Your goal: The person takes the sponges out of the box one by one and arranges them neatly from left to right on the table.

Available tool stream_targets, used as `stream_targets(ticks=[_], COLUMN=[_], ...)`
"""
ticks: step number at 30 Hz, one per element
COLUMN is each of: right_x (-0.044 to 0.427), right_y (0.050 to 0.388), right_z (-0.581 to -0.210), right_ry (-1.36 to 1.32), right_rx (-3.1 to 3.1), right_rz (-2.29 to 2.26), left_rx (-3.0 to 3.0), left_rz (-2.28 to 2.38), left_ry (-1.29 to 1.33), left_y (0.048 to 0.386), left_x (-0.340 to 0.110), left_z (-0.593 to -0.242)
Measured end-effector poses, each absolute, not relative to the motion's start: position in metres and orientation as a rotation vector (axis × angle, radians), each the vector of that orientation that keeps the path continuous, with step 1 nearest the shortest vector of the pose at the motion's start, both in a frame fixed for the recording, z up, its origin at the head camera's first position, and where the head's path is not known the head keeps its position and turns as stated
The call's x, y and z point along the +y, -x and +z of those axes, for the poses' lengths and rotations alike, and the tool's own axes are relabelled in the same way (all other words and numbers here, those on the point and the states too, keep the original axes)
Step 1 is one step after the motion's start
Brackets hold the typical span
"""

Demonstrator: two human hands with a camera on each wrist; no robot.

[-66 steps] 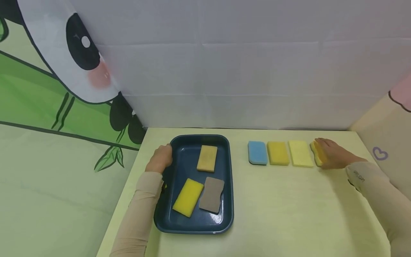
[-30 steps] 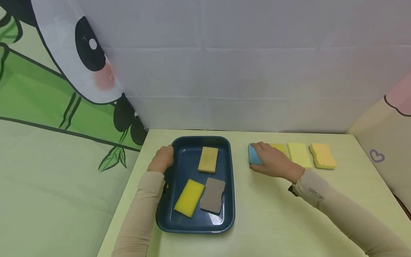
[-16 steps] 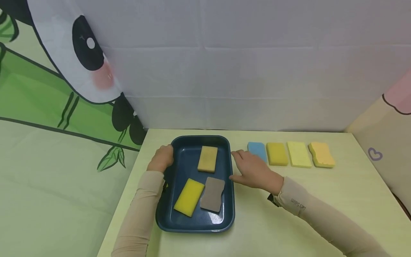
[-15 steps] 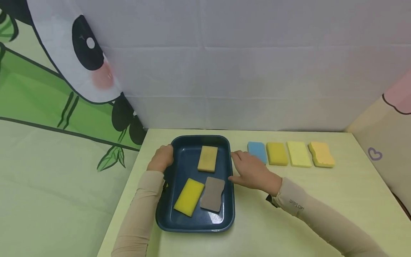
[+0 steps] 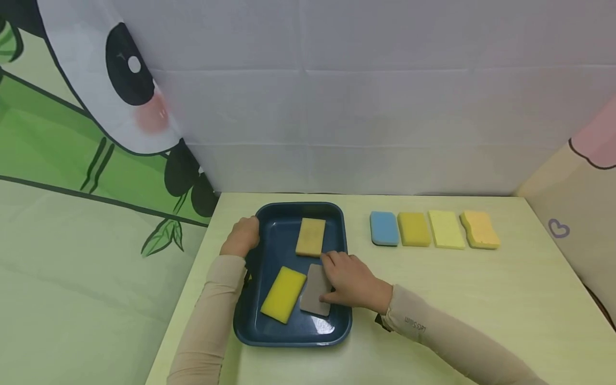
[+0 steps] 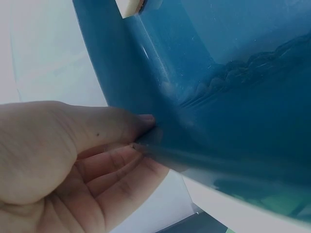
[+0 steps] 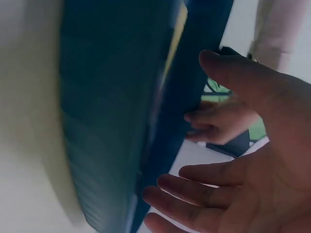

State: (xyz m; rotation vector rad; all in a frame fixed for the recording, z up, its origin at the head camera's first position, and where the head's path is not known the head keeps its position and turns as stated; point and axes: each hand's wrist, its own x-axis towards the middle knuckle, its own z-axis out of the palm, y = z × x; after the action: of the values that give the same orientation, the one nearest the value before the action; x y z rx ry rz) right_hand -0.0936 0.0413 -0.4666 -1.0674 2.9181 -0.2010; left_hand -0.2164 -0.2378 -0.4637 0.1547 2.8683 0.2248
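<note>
Your right hand (image 5: 353,282) has moved leftward from the rim of the blue tray (image 5: 274,337) to over the grey sponge (image 5: 314,287), which lies inside it; its thumb and fingers stand wide apart, contact with the sponge being unclear; your left hand (image 5: 241,237) still pinches the tray's left rim.

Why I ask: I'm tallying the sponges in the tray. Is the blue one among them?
No, in the head view the blue sponge lies on the table, apart from the tray.
</note>
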Motion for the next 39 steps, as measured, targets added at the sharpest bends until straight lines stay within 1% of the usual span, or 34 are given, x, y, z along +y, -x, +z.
stream_targets(ticks=[7, 13, 33, 39], right_x=[0.027, 0.02, 0.018, 0.02], right_y=[0.091, 0.092, 0.095, 0.099], right_z=[-0.485, -0.497, -0.504, -0.496], right_ry=[1.043, 1.069, 1.064, 1.116], right_rx=[2.886, 2.873, 2.858, 2.859], right_rz=[-0.203, -0.111, 0.029, 0.039], left_rx=[2.863, 2.87, 2.872, 2.882], left_rz=[0.223, 0.207, 0.203, 0.2], left_ry=[-0.161, -0.165, -0.191, -0.178], left_y=[0.217, 0.217, 0.219, 0.219], left_x=[-0.237, -0.235, -0.23, -0.229], left_z=[-0.465, -0.465, -0.464, -0.464])
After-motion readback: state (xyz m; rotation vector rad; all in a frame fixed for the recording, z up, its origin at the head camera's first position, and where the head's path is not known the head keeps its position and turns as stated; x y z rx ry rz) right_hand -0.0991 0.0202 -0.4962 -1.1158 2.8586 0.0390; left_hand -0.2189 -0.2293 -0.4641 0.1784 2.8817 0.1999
